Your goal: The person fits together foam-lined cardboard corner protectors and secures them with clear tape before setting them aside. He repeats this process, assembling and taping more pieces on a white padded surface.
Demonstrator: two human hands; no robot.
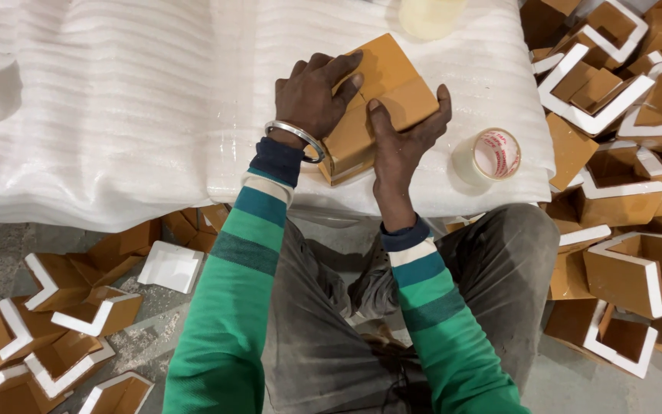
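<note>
Fingers (pixel 339 73) flat on cardboard box (pixel 392 84)

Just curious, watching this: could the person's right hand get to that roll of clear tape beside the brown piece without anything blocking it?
Probably yes. The right hand rests on the brown piece, and the tape roll lies just beside it on bare white foam sheet, nothing between them.
</note>
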